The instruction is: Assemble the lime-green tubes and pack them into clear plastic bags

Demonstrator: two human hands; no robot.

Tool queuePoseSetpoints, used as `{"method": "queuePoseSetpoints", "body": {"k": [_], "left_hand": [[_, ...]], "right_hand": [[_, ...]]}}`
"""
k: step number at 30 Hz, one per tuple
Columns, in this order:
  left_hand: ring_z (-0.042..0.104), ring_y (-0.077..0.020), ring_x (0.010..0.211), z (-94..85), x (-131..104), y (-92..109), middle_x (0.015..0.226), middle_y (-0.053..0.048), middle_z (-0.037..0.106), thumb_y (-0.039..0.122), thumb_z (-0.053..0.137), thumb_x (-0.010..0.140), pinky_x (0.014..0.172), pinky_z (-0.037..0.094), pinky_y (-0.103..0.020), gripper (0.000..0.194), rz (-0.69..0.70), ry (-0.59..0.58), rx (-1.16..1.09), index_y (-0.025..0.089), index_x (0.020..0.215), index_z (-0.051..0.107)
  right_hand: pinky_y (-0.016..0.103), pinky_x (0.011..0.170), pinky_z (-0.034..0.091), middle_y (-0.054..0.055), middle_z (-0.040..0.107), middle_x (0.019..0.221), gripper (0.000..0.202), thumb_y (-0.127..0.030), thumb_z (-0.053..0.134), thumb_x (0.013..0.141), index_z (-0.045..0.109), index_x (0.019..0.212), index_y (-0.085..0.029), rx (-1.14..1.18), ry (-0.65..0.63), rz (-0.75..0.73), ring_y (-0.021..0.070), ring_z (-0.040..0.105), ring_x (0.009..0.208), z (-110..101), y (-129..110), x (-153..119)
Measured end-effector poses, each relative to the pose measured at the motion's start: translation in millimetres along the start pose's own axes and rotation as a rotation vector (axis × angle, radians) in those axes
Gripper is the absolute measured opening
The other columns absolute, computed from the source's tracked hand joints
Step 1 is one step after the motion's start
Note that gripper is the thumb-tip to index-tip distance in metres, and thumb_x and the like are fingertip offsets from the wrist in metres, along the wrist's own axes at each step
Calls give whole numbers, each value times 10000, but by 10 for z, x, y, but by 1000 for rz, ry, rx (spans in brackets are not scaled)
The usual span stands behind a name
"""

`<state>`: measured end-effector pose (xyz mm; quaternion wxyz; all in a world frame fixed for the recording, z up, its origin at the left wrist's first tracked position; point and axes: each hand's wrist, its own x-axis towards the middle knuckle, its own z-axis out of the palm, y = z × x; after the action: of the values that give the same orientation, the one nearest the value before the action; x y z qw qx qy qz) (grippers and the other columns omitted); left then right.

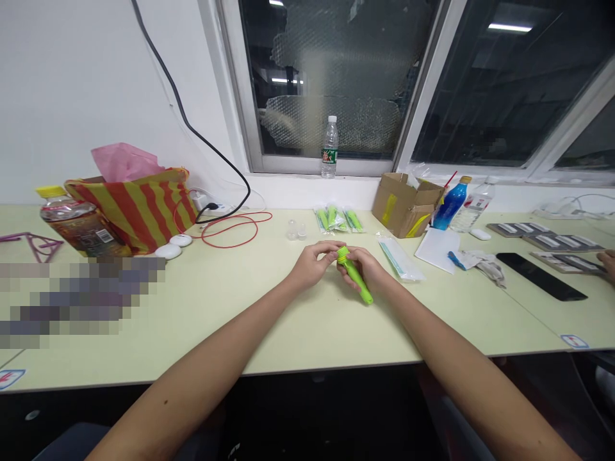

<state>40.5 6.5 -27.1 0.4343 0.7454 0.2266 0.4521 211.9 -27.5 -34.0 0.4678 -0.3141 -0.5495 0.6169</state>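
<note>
A bright green, stick-shaped plastic piece with a ribbed, wider head is held above the table, slanting down to the right. My right hand is closed around its upper body. My left hand has its thumb and fingers pinched at the ribbed head, from the left side. Some of the fingertips are hidden behind the piece. Beyond my hands lie several similar green pieces in clear plastic bags. Two small clear plastic cups or caps stand to their left. A long clear packet lies right of my right hand.
At the left are a striped bag, a tea bottle, white round cases and a red cable. A cardboard box, a blue bottle and a black panel occupy the right, where another person's hand shows.
</note>
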Motion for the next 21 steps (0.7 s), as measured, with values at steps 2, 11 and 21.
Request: {"method": "queuePoseSetpoints", "body": {"k": [2,11,21], "left_hand": [[603,-223,1108,5,-2,-3,1159,-98,677,362,605,874,1014,417,-386,208,-14,16,20,179,851,702],[582,-163,837,18,-22,-6,852,-30,616,382,636,845,812,458,-315,214,18,212,213,192,747,634],[563,-143,830,72,-52,25,851,-22,600,411,599,879,815,452,-294,231,30,114,56,183,873,567]], "right_hand": [[252,258,300,-21,554,610,181,-324,451,788,517,888,-188,9,-21,11,123,439,304,-14,-5,4],[242,437,421,-25,556,639,128,-291,585,816,522,846,-184,-411,45,-29,116,529,469,27,-80,-33],[168,339,224,-40,469,635,286,-410,654,824,467,846,-193,125,-147,238,55,325,413,-59,-77,-83]]}}
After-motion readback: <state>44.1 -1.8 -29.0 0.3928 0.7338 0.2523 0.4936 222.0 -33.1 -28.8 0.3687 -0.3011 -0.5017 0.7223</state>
